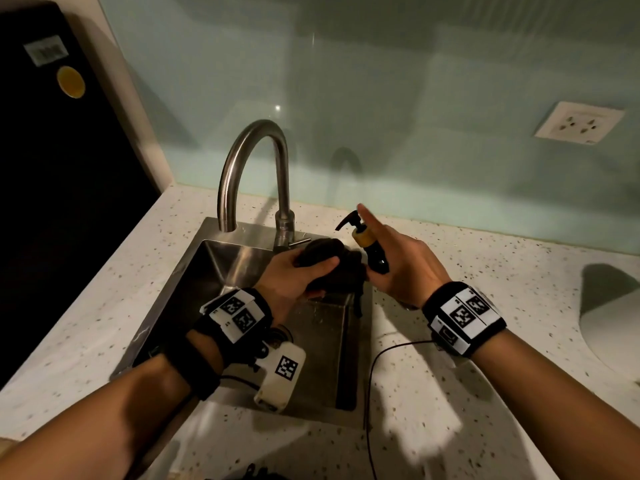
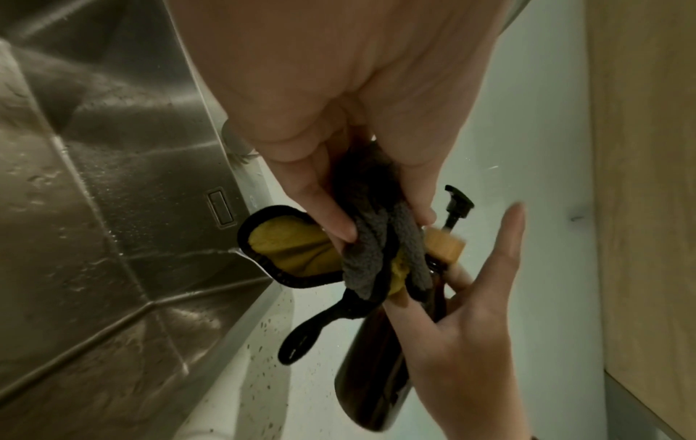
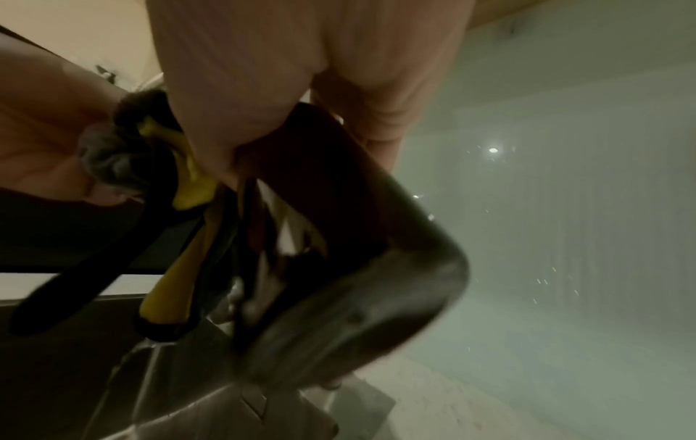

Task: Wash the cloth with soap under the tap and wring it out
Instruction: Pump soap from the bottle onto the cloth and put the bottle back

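Observation:
My left hand (image 1: 304,271) grips a bunched grey and yellow cloth (image 1: 327,259) with a black hem over the steel sink (image 1: 221,265). In the left wrist view the cloth (image 2: 376,256) hangs from my left hand (image 2: 357,208), its black loop dangling. My right hand (image 1: 391,258) holds a dark brown soap pump bottle (image 1: 372,251) with a wooden collar, lifted and tilted towards the cloth. The index finger is stretched out past the black pump head. The right wrist view shows the bottle (image 3: 357,238) from below, held by my right hand (image 3: 244,134), beside the cloth (image 3: 150,166). The curved tap (image 1: 256,174) runs no water.
A speckled white counter (image 1: 485,341) surrounds the sink. Behind it rises a pale green splashback with a wall socket (image 1: 578,128). A dark appliance (image 1: 52,168) stands at the left. A black cable (image 1: 374,375) lies on the counter beside the sink. Water drops cover the sink walls (image 2: 113,178).

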